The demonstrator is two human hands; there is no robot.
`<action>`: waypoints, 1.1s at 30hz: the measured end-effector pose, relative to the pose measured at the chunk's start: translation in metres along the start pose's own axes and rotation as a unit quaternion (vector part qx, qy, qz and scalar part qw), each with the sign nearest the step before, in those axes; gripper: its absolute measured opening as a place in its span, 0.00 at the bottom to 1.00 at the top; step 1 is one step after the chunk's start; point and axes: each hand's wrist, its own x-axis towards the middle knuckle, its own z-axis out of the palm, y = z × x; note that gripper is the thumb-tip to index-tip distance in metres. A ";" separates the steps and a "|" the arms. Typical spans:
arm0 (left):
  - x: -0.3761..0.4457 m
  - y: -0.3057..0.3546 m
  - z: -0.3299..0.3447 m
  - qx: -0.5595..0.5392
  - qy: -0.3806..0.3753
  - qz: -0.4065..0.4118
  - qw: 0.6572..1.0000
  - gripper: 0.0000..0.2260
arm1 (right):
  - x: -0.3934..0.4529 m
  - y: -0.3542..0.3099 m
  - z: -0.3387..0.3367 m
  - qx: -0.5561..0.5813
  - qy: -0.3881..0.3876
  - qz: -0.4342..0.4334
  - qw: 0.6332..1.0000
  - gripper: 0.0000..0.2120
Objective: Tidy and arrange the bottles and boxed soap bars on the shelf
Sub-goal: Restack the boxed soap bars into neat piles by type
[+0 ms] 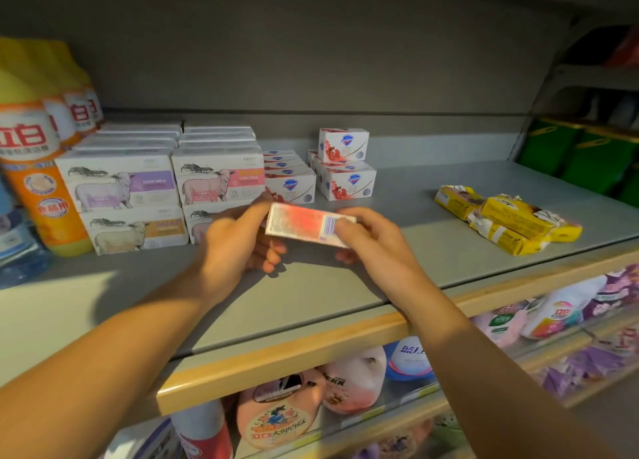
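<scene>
Holding a flat white-and-red cardboard soap box (308,224) just above the grey metal shelf (432,251), the left hand (238,241) and right hand (371,241) each pinch one end. The step looks like re-shelving; next it likely needs turning face-forward and setting by the matching white-and-red boxes (347,178) behind.

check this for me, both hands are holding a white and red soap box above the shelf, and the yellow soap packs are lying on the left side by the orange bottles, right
One detail is off. The yellow soap packs lie on the right side of the shelf, far from the orange bottles at the left end, as the head view shows. The rest holds: the left hand and right hand both hold the white and red soap box above the shelf.
</scene>
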 end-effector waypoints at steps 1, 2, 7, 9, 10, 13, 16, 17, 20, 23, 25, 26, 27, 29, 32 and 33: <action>-0.001 0.000 0.000 0.010 -0.009 -0.003 1.000 0.20 | 0.001 0.000 0.000 -0.008 0.013 0.013 1.000 0.21; -0.002 0.000 0.000 0.022 -0.016 -0.004 1.000 0.21 | 0.001 0.001 0.000 -0.019 0.022 0.019 0.999 0.23; -0.004 0.001 0.001 0.060 -0.019 -0.003 0.998 0.25 | 0.001 -0.001 0.001 -0.029 0.043 0.021 0.998 0.24; -0.005 0.001 0.001 0.070 -0.023 -0.003 0.997 0.25 | 0.001 -0.001 0.001 -0.017 0.046 0.021 0.999 0.22; -0.004 0.001 0.001 0.071 -0.026 -0.003 0.997 0.24 | 0.001 -0.001 0.001 -0.010 0.046 0.017 0.999 0.19; -0.004 0.000 0.000 0.055 -0.034 0.004 0.998 0.21 | 0.000 -0.001 -0.002 0.028 0.027 -0.014 0.999 0.13; -0.004 -0.001 0.002 0.048 -0.035 0.023 0.998 0.13 | 0.001 0.000 -0.006 0.063 -0.016 -0.036 0.997 0.21; -0.004 -0.001 0.002 0.060 -0.031 0.032 0.997 0.11 | 0.000 0.001 -0.006 0.062 -0.026 -0.040 0.997 0.22; -0.004 -0.003 0.002 0.126 -0.025 0.057 0.990 0.09 | 0.000 0.002 -0.004 0.052 -0.017 -0.057 0.997 0.17; -0.005 -0.003 0.001 0.157 -0.027 0.066 0.985 0.08 | 0.002 0.006 -0.004 0.025 0.011 -0.065 0.998 0.15; -0.004 -0.002 0.000 0.165 -0.026 0.090 0.982 0.05 | 0.004 0.008 -0.005 0.014 0.019 -0.066 0.998 0.17; -0.004 -0.002 -0.001 0.176 -0.029 0.112 0.978 0.06 | 0.004 0.008 -0.005 0.004 0.018 -0.068 0.998 0.18; -0.003 -0.001 -0.001 0.191 -0.035 0.139 0.971 0.08 | 0.003 0.007 -0.005 -0.015 0.016 -0.074 0.997 0.19; -0.004 0.000 -0.002 0.214 -0.047 0.187 0.958 0.15 | 0.002 0.006 -0.002 -0.062 0.013 -0.092 0.994 0.22; -0.004 0.000 -0.003 0.226 -0.052 0.215 0.949 0.22 | 0.002 0.006 -0.001 -0.100 0.022 -0.105 0.989 0.21; -0.005 -0.001 -0.003 0.227 -0.054 0.219 0.947 0.22 | 0.002 0.006 -0.001 -0.107 0.026 -0.108 0.988 0.21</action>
